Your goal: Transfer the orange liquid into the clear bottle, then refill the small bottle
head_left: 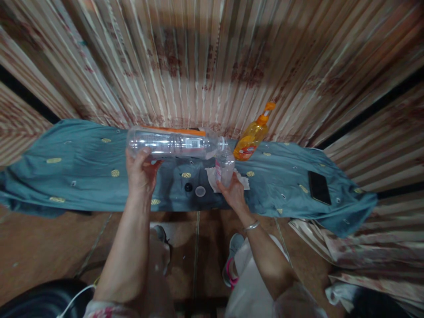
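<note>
My left hand point(141, 170) grips a large clear plastic bottle point(172, 142) and holds it on its side, the open mouth pointing right. That mouth meets the top of a small clear bottle point(225, 165), which stands upright in my right hand point(233, 194). Both bottles are over a table covered with a blue-grey cloth point(82, 172). A white cap point(200, 191) and a small dark cap point(188, 187) lie on the cloth between my hands. A white tissue point(210, 176) lies under the small bottle.
An orange pump bottle point(252, 136) stands at the back of the table by a striped curtain point(212, 62). A dark phone point(319, 187) lies on the cloth at the right. An orange strip point(179, 130) shows behind the large bottle.
</note>
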{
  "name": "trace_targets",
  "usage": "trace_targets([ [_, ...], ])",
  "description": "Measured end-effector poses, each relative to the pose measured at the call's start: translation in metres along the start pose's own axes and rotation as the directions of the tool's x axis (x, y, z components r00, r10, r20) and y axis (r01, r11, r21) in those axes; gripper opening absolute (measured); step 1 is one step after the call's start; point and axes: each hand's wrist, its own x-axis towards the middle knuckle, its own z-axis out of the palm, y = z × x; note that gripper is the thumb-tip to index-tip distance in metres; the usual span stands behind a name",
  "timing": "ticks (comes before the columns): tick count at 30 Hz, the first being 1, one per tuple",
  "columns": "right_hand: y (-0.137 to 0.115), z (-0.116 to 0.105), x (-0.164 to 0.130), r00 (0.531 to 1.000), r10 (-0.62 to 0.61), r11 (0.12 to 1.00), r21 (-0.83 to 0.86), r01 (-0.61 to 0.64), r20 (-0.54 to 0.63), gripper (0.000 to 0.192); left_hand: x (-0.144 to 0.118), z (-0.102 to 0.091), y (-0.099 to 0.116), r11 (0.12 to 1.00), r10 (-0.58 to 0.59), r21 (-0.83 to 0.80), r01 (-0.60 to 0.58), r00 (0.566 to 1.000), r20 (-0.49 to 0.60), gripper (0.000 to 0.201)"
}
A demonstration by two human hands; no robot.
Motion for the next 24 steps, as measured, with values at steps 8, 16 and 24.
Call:
trace_targets([
  [8, 0.009, -0.005, 0.005, 0.999, -0.041, 0.997, -0.071, 0.039, -0.031, 0.065, 0.003, -0.005, -0.001, 1.0, 0.019, -0.012, -0.019, 1.0, 0.014, 0.039],
  [16, 0.014, -0.008, 0.005, 0.998, -0.052, 0.983, -0.179, 0.043, -0.046, 0.065, 0.004, -0.005, 0.0, 0.999, 0.036, -0.004, -0.036, 0.999, 0.005, 0.048],
  [24, 0.016, -0.009, 0.004, 0.996, -0.075, 0.971, -0.233, 0.06, -0.055, 0.063, 0.004, -0.007, 0.0, 0.999, 0.046, 0.015, -0.047, 0.998, 0.047, 0.045],
])
